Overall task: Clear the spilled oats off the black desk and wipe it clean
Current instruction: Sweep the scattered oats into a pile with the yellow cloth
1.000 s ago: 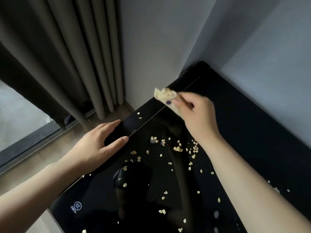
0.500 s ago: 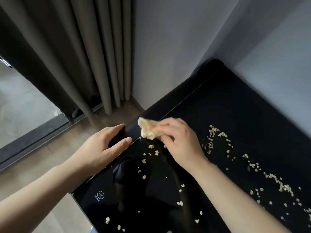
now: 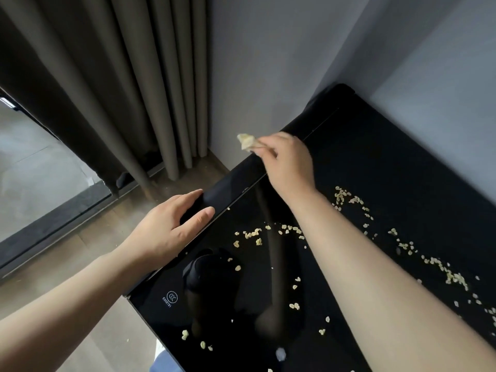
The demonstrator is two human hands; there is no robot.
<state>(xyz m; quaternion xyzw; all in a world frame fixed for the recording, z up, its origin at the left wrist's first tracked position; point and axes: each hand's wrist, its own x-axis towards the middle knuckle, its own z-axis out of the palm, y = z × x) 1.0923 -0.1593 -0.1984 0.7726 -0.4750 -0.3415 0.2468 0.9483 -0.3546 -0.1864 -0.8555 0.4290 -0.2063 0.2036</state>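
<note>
Over the worktop's (image 3: 389,162) left edge, the right hand (image 3: 288,163) has its grip pinched shut on a small pale wad (image 3: 245,141), which pokes out past the fingers toward the wall (image 3: 268,63); whether the wad touches the glossy top I cannot tell. The left hand (image 3: 171,226) lies flat, fingers spread and holding nothing, on the dark strip along that same edge, as if steadying the worktop.

Oats (image 3: 273,232) are scattered just behind the right wrist, with a longer trail (image 3: 440,264) curving off to the right and loose flakes (image 3: 193,338) near the front edge by the printed logo (image 3: 171,297).

To my eye the step is sweeping the oats together with the wad. It would go best with long, light strokes from the back corner toward one heap in the middle, since flicking hard would skip these light flakes off the slick surface. A wad this small will miss flakes, so strokes should overlap.

Room is tight at the back, where wall and curtain (image 3: 120,89) crowd the corner. The left edge drops straight to bare floor (image 3: 80,253), and anything pushed that way falls. To the right the worktop is open and runs out of view
</note>
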